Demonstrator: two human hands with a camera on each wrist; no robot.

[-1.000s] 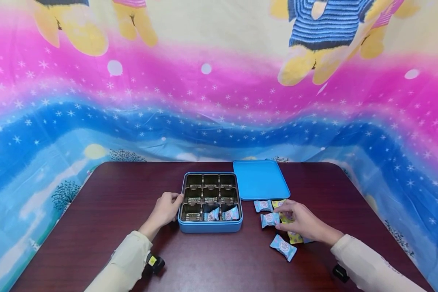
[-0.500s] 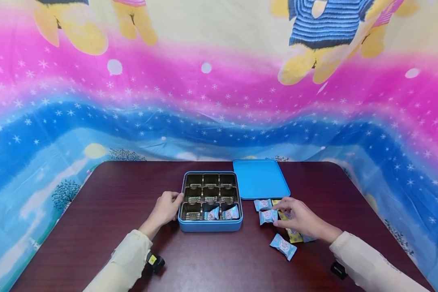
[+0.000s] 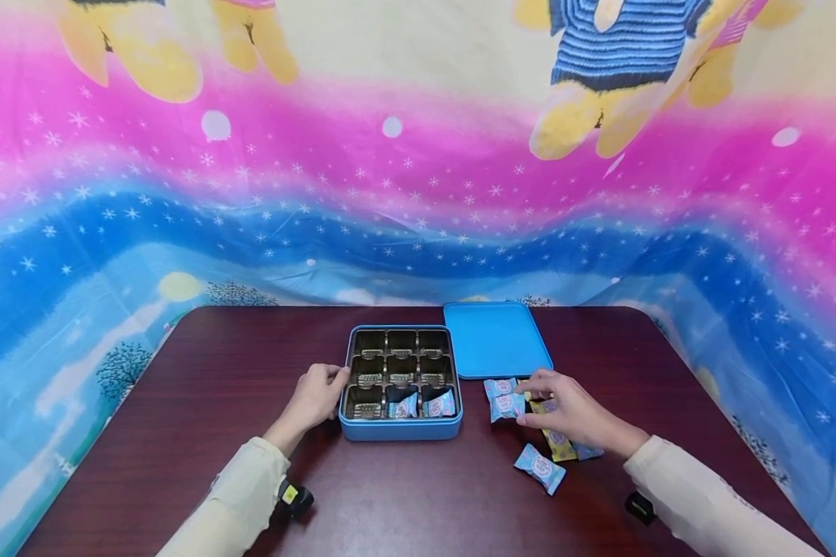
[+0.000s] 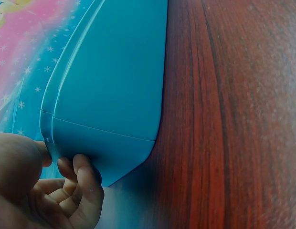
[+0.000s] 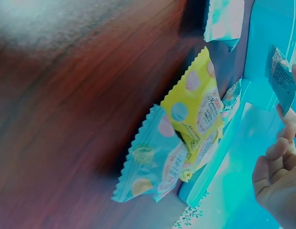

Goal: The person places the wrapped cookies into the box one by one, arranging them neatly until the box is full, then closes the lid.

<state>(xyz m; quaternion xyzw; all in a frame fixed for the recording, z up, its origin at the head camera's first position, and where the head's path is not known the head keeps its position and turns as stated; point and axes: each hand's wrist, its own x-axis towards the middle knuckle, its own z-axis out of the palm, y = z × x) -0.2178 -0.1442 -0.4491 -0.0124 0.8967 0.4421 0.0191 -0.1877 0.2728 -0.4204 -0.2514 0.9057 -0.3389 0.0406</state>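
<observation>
In the head view a blue square tin (image 3: 400, 430) with a brown insert of several compartments sits mid-table. Two blue-wrapped candies (image 3: 402, 404) lie in its front row, in the middle and right compartments. My left hand (image 3: 313, 397) grips the tin's left edge; in the left wrist view its thumb is at the rim and the fingers curl against the side wall. Right of the tin, my right hand (image 3: 574, 404) pinches a blue-wrapped candy (image 3: 506, 407) between thumb and fingers. The right wrist view shows this small candy (image 5: 283, 85) raised off the table.
A blue lid (image 3: 498, 340) lies behind the candies, against the tin's right back. Another blue candy (image 3: 539, 468) lies apart nearer the front. Yellow candies (image 5: 195, 100) and a blue one (image 5: 153, 155) lie partly under my right hand. Patterned cloth (image 3: 390, 193) hangs behind the table.
My right hand has taken hold of a blue candy and moved it slightly left and away, so it now overlaps the blue candy behind it. The left hand stays on the tin.
</observation>
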